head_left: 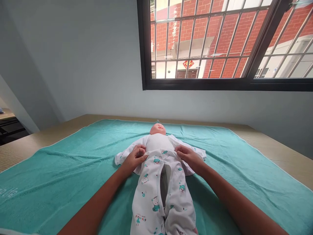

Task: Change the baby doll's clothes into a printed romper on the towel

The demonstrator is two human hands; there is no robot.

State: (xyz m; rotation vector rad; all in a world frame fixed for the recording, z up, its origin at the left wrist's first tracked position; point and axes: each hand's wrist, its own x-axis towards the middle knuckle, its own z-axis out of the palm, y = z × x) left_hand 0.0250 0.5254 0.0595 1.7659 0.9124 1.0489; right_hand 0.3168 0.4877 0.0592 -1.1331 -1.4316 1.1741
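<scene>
A baby doll (157, 128) lies on its back with its head toward the wall. White printed baby pants (151, 182) cover its legs up to the waist, with a long gap at the crotch. My left hand (136, 158) pinches the waistband of the pants at the left side. At the right side, my right hand (188, 156) grips the same waistband, thumb and fingers closed. Spread out beneath both arms of the doll is a white printed baby jacket (133, 148), its front open over a plain white torso (159, 143).
Under the doll a teal towel (73, 169) with slight wrinkles covers most of a wooden table (276, 147). A pale wall (97, 81) rises behind it, with a black-framed barred window (195, 84) at the upper right.
</scene>
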